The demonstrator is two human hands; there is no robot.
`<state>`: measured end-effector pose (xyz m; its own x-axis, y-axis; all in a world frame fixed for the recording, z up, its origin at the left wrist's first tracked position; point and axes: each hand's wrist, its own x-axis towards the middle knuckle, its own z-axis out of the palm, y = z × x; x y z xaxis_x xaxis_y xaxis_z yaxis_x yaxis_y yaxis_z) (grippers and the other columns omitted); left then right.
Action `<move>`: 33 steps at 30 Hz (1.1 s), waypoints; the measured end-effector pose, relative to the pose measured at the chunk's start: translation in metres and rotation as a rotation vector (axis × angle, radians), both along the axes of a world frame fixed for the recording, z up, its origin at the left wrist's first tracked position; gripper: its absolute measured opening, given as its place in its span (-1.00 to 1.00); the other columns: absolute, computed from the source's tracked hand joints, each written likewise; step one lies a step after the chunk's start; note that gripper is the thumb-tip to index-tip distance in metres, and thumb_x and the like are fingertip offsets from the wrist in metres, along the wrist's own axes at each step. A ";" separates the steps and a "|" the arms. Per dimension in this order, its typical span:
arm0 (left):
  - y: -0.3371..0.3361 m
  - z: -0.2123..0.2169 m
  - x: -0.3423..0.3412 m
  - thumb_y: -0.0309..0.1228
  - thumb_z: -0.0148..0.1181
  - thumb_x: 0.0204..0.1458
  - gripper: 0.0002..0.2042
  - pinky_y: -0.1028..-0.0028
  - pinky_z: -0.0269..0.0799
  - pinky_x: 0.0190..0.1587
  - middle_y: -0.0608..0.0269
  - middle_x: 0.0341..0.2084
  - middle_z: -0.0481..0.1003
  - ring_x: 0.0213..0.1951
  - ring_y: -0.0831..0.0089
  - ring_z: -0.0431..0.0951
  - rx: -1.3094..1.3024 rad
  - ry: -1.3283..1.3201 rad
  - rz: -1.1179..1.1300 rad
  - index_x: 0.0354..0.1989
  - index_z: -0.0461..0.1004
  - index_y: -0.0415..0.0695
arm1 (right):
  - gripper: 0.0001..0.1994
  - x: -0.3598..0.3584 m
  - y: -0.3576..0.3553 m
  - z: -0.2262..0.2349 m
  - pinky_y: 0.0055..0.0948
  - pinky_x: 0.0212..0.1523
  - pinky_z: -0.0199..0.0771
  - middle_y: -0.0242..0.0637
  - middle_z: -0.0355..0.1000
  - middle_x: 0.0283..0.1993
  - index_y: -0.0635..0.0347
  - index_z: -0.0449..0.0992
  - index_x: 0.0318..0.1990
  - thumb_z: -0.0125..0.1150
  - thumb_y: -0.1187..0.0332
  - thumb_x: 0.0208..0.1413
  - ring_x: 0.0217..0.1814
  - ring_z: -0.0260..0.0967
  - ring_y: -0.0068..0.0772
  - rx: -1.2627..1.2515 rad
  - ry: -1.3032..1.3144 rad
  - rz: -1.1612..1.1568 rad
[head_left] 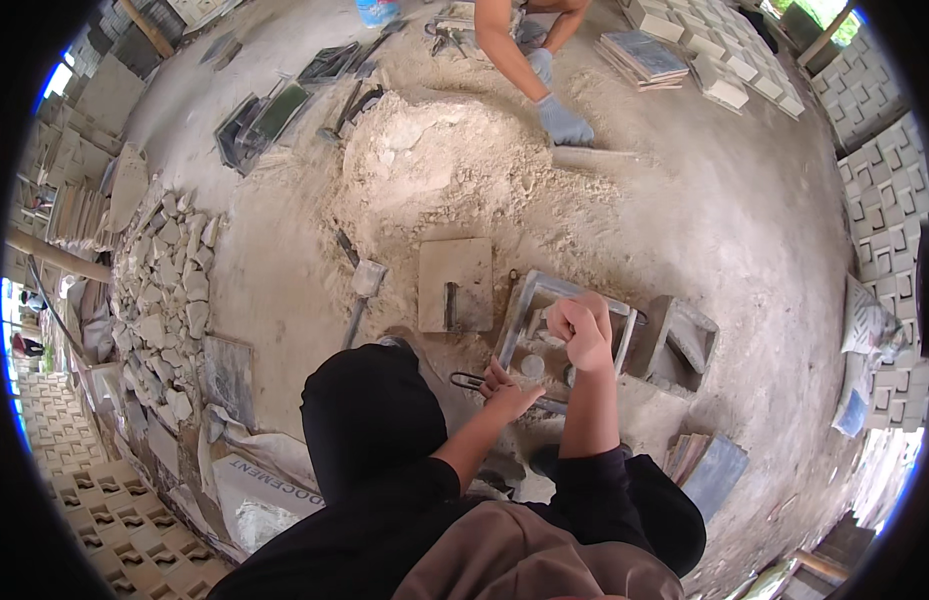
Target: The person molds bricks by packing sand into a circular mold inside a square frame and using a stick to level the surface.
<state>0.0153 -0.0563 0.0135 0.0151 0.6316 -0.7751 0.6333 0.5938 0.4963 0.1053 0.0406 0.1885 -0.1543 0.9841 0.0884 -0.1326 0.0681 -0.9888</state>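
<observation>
My right hand (582,330) is curled closed above a rectangular metal mould (525,300) on the ground in front of me. Whatever its fingers hold, if anything, is hidden. My left hand (508,393) is at the mould's near left corner, beside a looped metal handle (466,380). Its thumb stands apart from the fingers, and I see nothing in its palm. Inside the mould lie pale shapes, among them a round piece (532,366). Left of it is a square dusty plate (439,262) with an upright metal grip (451,305).
Beyond is a heap of pale powder (434,150), where a co-worker's gloved hand (564,122) rests near a long flat bar (599,155). A hammer-like tool (366,280) lies left, a second frame (709,345) right. Broken pieces (164,290) pile farther left; stacked blocks (889,240) line the right.
</observation>
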 end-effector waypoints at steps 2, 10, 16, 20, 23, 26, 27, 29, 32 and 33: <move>-0.001 -0.015 -0.004 0.10 0.20 -0.38 0.20 0.08 -0.18 0.13 -0.21 0.15 -0.40 0.16 -0.16 -0.29 -0.068 -0.062 -0.071 0.12 -0.64 -0.32 | -0.64 -0.003 -0.003 0.001 -0.54 -0.73 -0.19 -0.43 -0.06 -0.86 0.19 -0.01 -0.88 -0.19 0.37 -0.11 -0.80 -0.16 -0.57 -0.003 -0.007 0.033; -0.001 0.002 0.007 0.01 0.22 -0.35 0.14 0.15 -0.12 0.13 -0.16 0.16 -0.33 0.13 -0.09 -0.17 -0.039 0.076 -0.005 0.15 -0.60 -0.24 | -0.69 0.003 0.000 -0.013 -0.49 -0.73 -0.18 -0.41 -0.03 -0.86 0.24 0.03 -0.86 -0.19 0.41 -0.16 -0.79 -0.15 -0.57 0.041 -0.071 0.083; 0.000 0.002 0.000 0.04 0.24 -0.40 0.19 0.10 -0.22 0.15 -0.16 0.16 -0.36 0.14 -0.15 -0.22 0.020 0.010 0.044 0.15 -0.63 -0.22 | -0.68 0.002 -0.008 -0.022 -0.48 -0.74 -0.19 -0.39 -0.04 -0.87 0.24 0.03 -0.87 -0.16 0.37 -0.20 -0.81 -0.14 -0.53 0.079 0.086 -0.061; -0.001 0.007 -0.004 0.03 0.23 -0.38 0.18 0.12 -0.21 0.15 -0.20 0.14 -0.33 0.14 -0.14 -0.21 -0.002 0.004 0.024 0.14 -0.63 -0.25 | -0.71 -0.010 -0.024 -0.015 -0.51 -0.76 -0.17 -0.40 -0.08 -0.88 0.23 -0.01 -0.89 -0.21 0.44 -0.24 -0.83 -0.17 -0.52 0.228 -0.014 -0.023; 0.002 0.013 0.001 0.04 0.21 -0.37 0.17 0.14 -0.20 0.14 -0.22 0.13 -0.30 0.13 -0.13 -0.19 0.007 -0.044 -0.019 0.13 -0.63 -0.29 | -0.67 -0.002 -0.017 -0.029 -0.48 -0.74 -0.17 -0.33 -0.04 -0.85 0.27 0.04 -0.85 -0.16 0.36 -0.15 -0.81 -0.12 -0.48 0.133 -0.039 -0.044; -0.002 0.005 -0.002 0.05 0.19 -0.36 0.17 0.15 -0.20 0.14 -0.22 0.13 -0.29 0.13 -0.13 -0.17 0.092 0.052 -0.002 0.13 -0.62 -0.32 | -0.69 -0.010 -0.010 -0.014 -0.49 -0.74 -0.17 -0.34 -0.02 -0.85 0.28 0.05 -0.85 -0.18 0.41 -0.16 -0.81 -0.11 -0.51 0.173 0.076 -0.058; -0.008 0.006 -0.004 0.06 0.19 -0.36 0.17 0.16 -0.21 0.14 -0.23 0.13 -0.29 0.13 -0.13 -0.17 0.089 0.055 -0.008 0.13 -0.62 -0.32 | -0.71 -0.010 -0.018 -0.013 -0.50 -0.74 -0.16 -0.34 -0.01 -0.85 0.28 0.04 -0.85 -0.19 0.43 -0.17 -0.81 -0.10 -0.51 0.205 0.087 -0.041; -0.009 0.005 -0.005 0.06 0.17 -0.34 0.14 0.16 -0.17 0.14 -0.19 0.15 -0.29 0.14 -0.11 -0.17 0.049 0.039 -0.012 0.14 -0.58 -0.34 | -0.71 -0.008 -0.015 -0.026 -0.52 -0.75 -0.13 -0.35 0.02 -0.85 0.26 0.03 -0.86 -0.20 0.47 -0.18 -0.81 -0.10 -0.53 0.258 -0.005 0.003; 0.004 0.017 0.001 0.05 0.15 -0.32 0.11 0.13 -0.07 0.12 -0.09 0.17 -0.30 0.15 -0.07 -0.18 -0.020 -0.001 -0.048 0.15 -0.54 -0.33 | -0.70 0.003 -0.003 -0.034 -0.54 -0.76 -0.13 -0.36 0.01 -0.85 0.23 0.02 -0.86 -0.19 0.45 -0.16 -0.82 -0.11 -0.53 0.159 0.109 -0.178; 0.005 0.015 0.001 0.03 0.17 -0.32 0.12 0.12 -0.08 0.12 -0.08 0.17 -0.31 0.15 -0.07 -0.19 -0.029 0.023 -0.047 0.15 -0.58 -0.30 | -0.71 0.003 0.005 -0.024 -0.54 -0.76 -0.12 -0.38 -0.01 -0.85 0.24 0.04 -0.85 -0.22 0.46 -0.15 -0.82 -0.11 -0.54 0.140 0.205 -0.206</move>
